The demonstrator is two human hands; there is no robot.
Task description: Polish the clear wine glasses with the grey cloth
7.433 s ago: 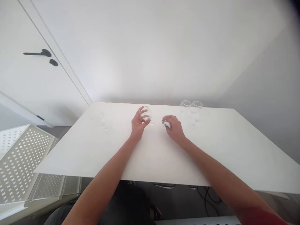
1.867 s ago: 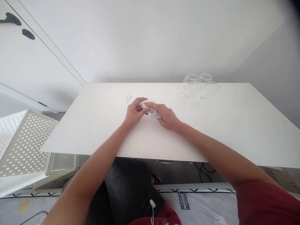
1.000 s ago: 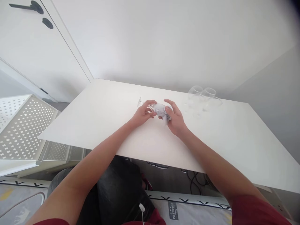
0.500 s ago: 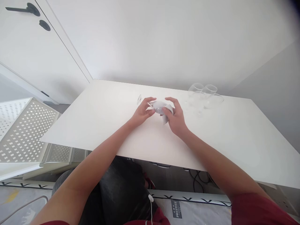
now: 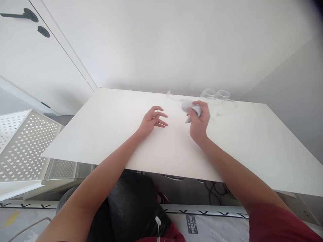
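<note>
My right hand [image 5: 200, 119] is closed around a pale cloth [image 5: 197, 109] and the bowl of a clear wine glass [image 5: 186, 105]. The glass is tilted on its side, its stem and foot pointing left; part of the bowl is hidden by the cloth and fingers. My left hand [image 5: 152, 121] is over the white table [image 5: 113, 124], empty, with its fingers apart, below and left of the glass's foot. Beyond my right hand, several clear stemmed glasses [image 5: 222, 95] stand near the back of the table.
A white wall [image 5: 161, 43] rises behind the table. A door with a black handle [image 5: 30, 15] is at the upper left. White perforated shelving [image 5: 27, 144] stands at the left. Dark cables [image 5: 213, 193] hang beneath the table's front edge.
My left hand has let go of the glass's stem, its fingers now apart. My right hand has moved right and slightly away from me, carrying the glass and cloth.
</note>
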